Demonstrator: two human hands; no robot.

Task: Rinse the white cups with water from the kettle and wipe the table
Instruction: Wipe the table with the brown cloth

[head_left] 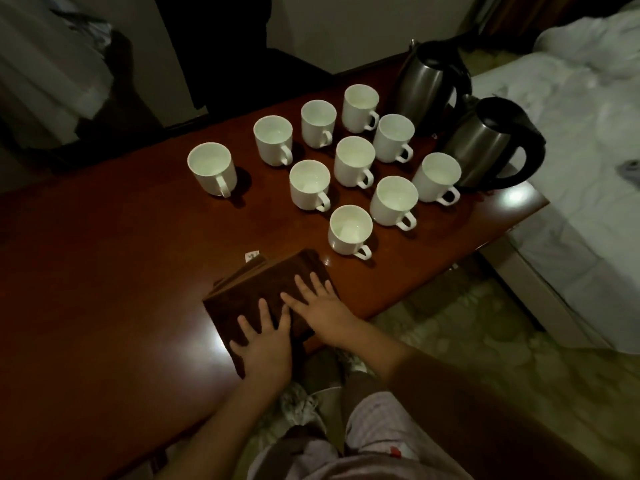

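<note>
Now both hands flat on folded cloth near table edge.

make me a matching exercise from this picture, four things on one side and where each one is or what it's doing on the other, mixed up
Things:
1. brown cloth
2. near kettle
3. paper tag
4. left hand

Places or states:
A. stands at the table's right end, by the bed
B. lies folded near the table's front edge, under both hands
C. presses flat, fingers spread, on the cloth's near end
D. lies on the wood just beyond the cloth

Pairs: 1-B, 2-A, 3-D, 4-C
</note>
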